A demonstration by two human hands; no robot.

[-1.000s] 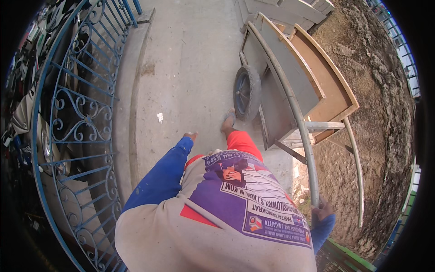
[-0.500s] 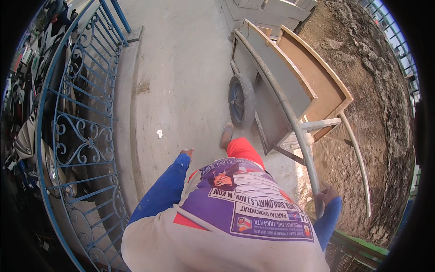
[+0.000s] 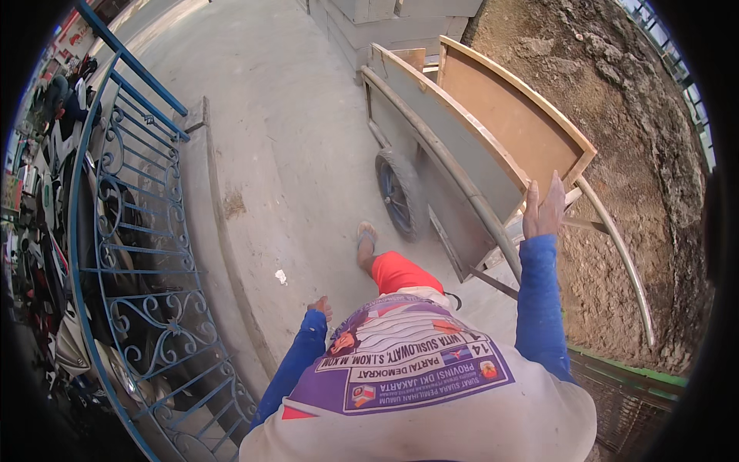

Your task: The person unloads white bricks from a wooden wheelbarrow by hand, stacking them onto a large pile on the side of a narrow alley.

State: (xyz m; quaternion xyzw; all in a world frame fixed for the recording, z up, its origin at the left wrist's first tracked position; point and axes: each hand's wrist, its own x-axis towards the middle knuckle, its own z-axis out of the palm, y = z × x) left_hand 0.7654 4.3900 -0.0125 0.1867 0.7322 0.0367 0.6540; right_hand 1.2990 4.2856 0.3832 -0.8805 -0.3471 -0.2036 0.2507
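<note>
A handcart [image 3: 462, 181] with grey side panels, wooden top edging and a black rubber wheel [image 3: 400, 194] stands ahead to the right. My right hand [image 3: 543, 209] is raised at its near end, fingers stretched and thumb apart, beside the corner of the wooden edging. Whether it touches the wood I cannot tell. One pipe handle [image 3: 469, 192] runs along the cart's left side and passes behind my right sleeve; another handle [image 3: 627, 262] curves toward me on the right. My left hand [image 3: 321, 308] hangs low at my left side, fingers loosely apart, holding nothing.
A blue scrollwork metal gate [image 3: 150, 262] stands along the left, with parked motorbikes [image 3: 73, 339] behind it. Pale concrete [image 3: 285, 154] bears a white scrap [image 3: 281, 276]. Grey blocks [image 3: 385, 31] are stacked beyond the cart; rough soil [image 3: 616, 138] lies right.
My right hand has left the pipe handle and moved up and forward to the cart's near wooden corner. My left hand stays low, and my view has shifted slightly.
</note>
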